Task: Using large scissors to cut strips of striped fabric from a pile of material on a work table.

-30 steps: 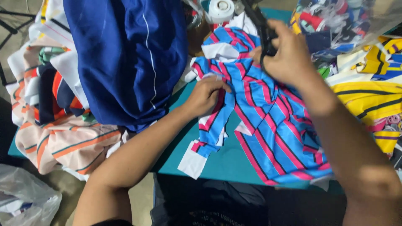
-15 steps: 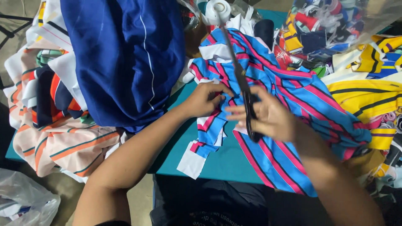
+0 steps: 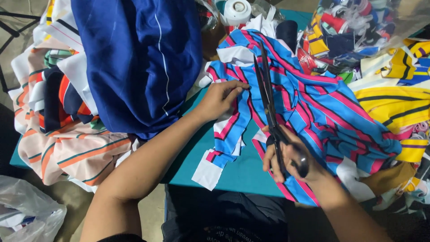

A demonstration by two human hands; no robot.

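A blue fabric with pink, black and white stripes (image 3: pixel 322 103) lies spread over the teal table (image 3: pixel 242 170). My left hand (image 3: pixel 219 97) presses on its left edge, pinching the cloth flat. My right hand (image 3: pixel 291 157) grips the handles of long black scissors (image 3: pixel 267 96). Their blades point away from me, slightly apart, lying over the striped fabric just right of my left hand. A cut strip of the same fabric (image 3: pixel 224 139) hangs toward the table's near edge.
A dark blue garment (image 3: pixel 143 62) lies on a heap of orange-striped cloth (image 3: pixel 67 148) at the left. Yellow striped fabric (image 3: pixel 394 107) and a clear bag of scraps (image 3: pixel 349 31) sit at the right. A white tape roll (image 3: pixel 237 10) stands at the back. A plastic bag (image 3: pixel 27 215) lies on the floor.
My right hand has come back from the far side with the scissors, drawn them toward me and laid the blades along the striped fabric. My left hand stayed on the cloth.
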